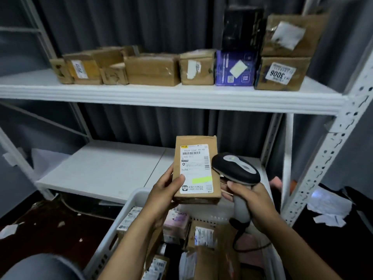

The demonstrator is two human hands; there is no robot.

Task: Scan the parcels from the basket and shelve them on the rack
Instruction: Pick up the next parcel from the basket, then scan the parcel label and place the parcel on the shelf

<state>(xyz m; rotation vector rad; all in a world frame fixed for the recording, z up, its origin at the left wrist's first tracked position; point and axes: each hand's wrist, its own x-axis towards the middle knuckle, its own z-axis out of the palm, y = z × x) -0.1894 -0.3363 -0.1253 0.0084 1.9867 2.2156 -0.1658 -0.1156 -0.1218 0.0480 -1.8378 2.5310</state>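
My left hand grips a small brown cardboard parcel by its lower left edge, thumb on the white shipping label, label facing me. My right hand holds a black and grey barcode scanner by its handle, its head just right of the parcel and pointing at the label. Both are held above the white plastic basket, which contains several more parcels. The white rack stands right behind.
The upper shelf carries several brown boxes, a blue box and a black box stacked on it. The lower shelf is bare white board. A perforated rack post rises at right; paper scraps lie on the dark floor.
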